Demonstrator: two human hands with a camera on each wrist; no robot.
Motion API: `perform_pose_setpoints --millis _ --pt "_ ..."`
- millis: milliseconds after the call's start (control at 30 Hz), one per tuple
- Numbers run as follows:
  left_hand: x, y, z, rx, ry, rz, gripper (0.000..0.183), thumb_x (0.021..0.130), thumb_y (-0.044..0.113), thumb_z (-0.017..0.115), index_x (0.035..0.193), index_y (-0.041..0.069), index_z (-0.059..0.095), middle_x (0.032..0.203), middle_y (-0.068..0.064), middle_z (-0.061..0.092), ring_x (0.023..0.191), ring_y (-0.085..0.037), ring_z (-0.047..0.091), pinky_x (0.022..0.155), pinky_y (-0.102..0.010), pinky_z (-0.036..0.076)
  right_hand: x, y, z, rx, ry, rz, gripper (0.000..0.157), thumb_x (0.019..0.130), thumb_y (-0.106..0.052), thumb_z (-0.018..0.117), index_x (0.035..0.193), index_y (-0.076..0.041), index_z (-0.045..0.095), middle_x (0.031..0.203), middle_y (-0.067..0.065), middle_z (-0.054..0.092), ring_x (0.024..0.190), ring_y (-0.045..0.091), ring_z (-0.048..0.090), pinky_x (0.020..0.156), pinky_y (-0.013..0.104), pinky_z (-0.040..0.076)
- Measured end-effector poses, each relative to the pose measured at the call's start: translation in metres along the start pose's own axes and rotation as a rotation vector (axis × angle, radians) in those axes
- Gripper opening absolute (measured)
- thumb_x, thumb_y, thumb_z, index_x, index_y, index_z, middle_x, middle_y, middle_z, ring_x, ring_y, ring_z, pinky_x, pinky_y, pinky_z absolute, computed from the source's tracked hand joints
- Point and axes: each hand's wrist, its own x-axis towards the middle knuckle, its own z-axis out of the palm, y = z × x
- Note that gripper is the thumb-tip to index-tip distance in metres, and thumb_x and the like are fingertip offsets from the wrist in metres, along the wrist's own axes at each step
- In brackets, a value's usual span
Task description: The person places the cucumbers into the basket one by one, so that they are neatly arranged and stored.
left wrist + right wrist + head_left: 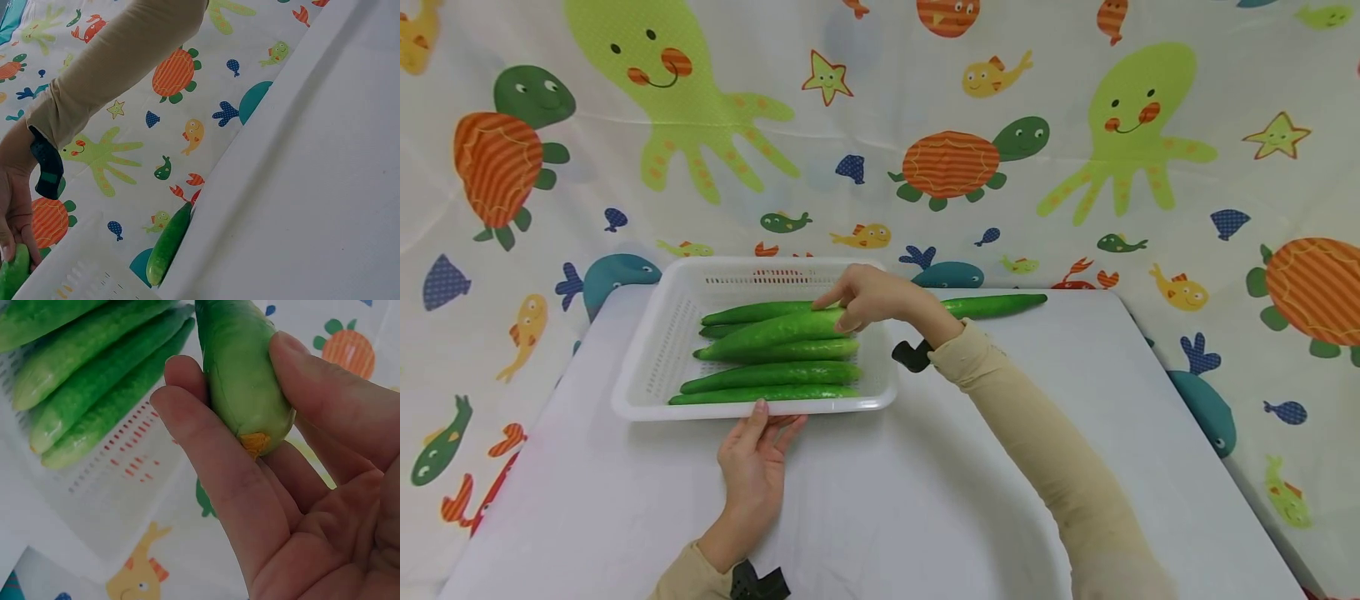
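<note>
A white plastic basket point(685, 412) holds several green cucumbers point(771, 373) lying side by side. Over it, my right hand point(880, 295) grips one cucumber point(240, 375) near its blunt end between thumb and fingers. In the right wrist view a bit of orange blossom shows on that tip. This cucumber is raised above the others and points left. At the basket's front rim is my left hand point(756, 471), thumb on the edge and fingers below, holding it. The left wrist view shows no part of the left hand.
Another cucumber point(1000, 306) lies on the white table point(985, 467) at its far edge, right of the basket. Behind hangs a curtain point(865, 125) printed with sea animals. Black camera mounts point(912, 356) sit on both wrists.
</note>
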Motion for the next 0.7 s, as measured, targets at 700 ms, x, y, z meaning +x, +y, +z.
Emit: perform_pose_setpoints --millis 700 --pt "-0.002 0.002 0.001 0.008 -0.021 0.009 0.018 0.101 0.007 0.058 0.087 -0.004 0.06 0.08 -0.015 0.066 0.076 -0.026 0.07 0.081 -0.042 0.063 0.019 0.011 0.022 0.101 -0.058 0.064 0.041 0.089 0.003 0.07 0.128 -0.007 0.066 0.049 0.0 0.033 0.046 0.013 0.047 0.057 0.029 0.058"
